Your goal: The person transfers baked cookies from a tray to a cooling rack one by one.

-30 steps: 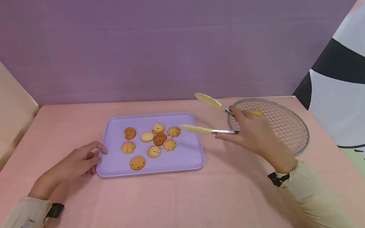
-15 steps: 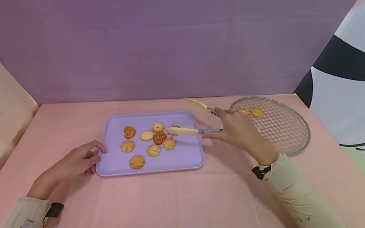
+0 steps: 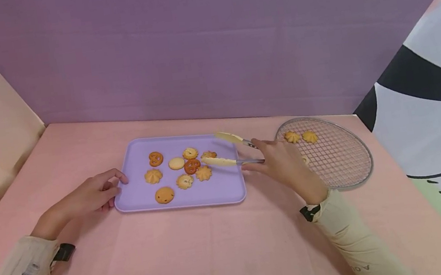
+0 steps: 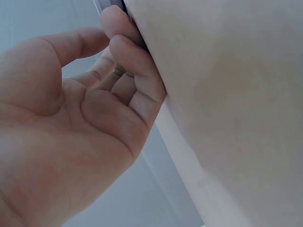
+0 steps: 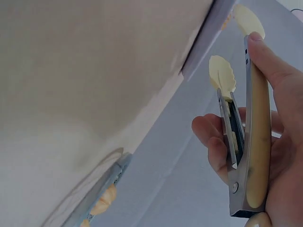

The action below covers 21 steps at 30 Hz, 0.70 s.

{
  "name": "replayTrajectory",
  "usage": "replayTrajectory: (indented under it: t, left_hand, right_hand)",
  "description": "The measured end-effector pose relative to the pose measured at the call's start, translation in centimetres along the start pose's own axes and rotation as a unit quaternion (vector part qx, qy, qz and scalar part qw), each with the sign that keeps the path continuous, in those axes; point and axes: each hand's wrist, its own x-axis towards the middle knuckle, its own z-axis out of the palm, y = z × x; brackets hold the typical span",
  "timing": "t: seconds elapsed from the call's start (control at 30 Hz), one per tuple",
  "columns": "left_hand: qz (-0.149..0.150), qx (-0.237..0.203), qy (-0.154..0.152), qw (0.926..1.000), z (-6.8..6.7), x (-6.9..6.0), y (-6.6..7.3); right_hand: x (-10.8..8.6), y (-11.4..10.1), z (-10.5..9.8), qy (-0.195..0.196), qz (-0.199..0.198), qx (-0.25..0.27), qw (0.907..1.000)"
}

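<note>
Shifted left since the earlier frame, toward the purple tray (image 3: 227,187) carrying nine cookies (image 3: 176,163) and away from the round rack (image 3: 340,159) bearing at least three, the right hand (image 3: 286,159) grips tongs (image 5: 258,137), spread and empty; the left hand (image 3: 95,191) holds the tray's edge. Level placement around the partly hidden flower cookie (image 3: 209,154), tray's right half, then light squeezing, appears advisable.

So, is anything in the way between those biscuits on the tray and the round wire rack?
Only the tray's rim and the right hand, which holds the tongs, come between the biscuits and the wire rack; nothing else visible does.
</note>
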Motion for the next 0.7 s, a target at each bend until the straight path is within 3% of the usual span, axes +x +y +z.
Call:
replayTrajectory:
  t: [0.27,0.7]
  left_hand:
    - [-0.001,0.002,-0.004,1.0000,0.11,-0.09,0.18]
    - [0.001,0.009,-0.007,0.9999,-0.01,-0.11,0.25]
  right_hand:
    - [-0.10,-0.36,0.45,0.006,-0.016,-0.005,0.9998]
    - [-0.31,-0.80,0.47,-0.017,-0.015,0.011,0.9997]
